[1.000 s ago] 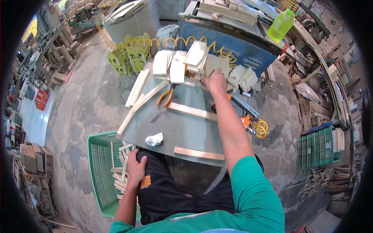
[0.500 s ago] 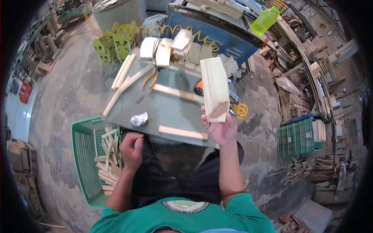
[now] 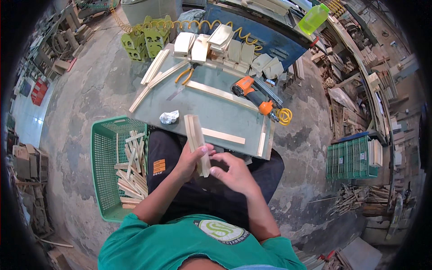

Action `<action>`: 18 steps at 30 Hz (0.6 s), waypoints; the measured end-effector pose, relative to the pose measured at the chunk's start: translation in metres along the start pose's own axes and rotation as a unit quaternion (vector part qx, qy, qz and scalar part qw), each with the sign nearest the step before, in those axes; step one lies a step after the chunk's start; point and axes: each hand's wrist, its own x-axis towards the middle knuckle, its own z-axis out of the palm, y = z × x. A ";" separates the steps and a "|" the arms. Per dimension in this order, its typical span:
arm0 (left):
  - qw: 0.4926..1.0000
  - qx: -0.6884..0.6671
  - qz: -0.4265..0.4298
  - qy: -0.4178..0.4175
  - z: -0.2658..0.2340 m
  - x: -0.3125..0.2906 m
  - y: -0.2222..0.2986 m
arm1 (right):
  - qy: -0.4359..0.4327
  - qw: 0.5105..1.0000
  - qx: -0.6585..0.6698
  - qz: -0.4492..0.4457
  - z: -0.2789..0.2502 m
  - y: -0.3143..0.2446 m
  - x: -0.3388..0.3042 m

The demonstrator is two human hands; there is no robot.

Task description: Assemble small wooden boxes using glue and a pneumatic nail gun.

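Note:
My left hand (image 3: 191, 161) is wrapped round a small stack of thin pale wooden boards (image 3: 194, 132), tilted and seen nearly edge-on above my lap. Lines along its narrow side look like the joints between layers. Close to the lower end of the stack is my right hand (image 3: 236, 174), its thumb and forefinger apart and the other fingers curled out of sight. Whether its fingertips touch the wood is hard to tell. Just beyond, a narrow wooden strip (image 3: 222, 136) lies along the near edge of the grey-green table (image 3: 198, 103).
On the table are an orange nail gun (image 3: 254, 94) with a yellow coiled hose, orange-handled pliers (image 3: 185, 74), a crumpled white wad (image 3: 169, 117) and stacked wooden boards (image 3: 199, 48). A green basket (image 3: 104, 180) of wood strips stands at my left. Green crates (image 3: 346, 161) stand at right.
The boards have gone from my raised right hand into my left hand, coming lower and turning edge-on. My left hand has moved right from beside the basket. The nail gun is now uncovered.

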 end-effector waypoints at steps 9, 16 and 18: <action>0.994 0.075 -0.065 0.051 -0.055 0.014 0.032 | 0.186 0.982 0.030 0.002 -0.110 0.098 0.196; 0.989 0.042 -0.096 0.105 -0.071 0.012 0.022 | 0.329 0.924 -0.145 0.127 -0.224 0.179 0.371; 0.983 0.057 -0.126 0.123 -0.075 0.011 0.017 | 0.340 0.907 -0.185 0.167 -0.225 0.187 0.393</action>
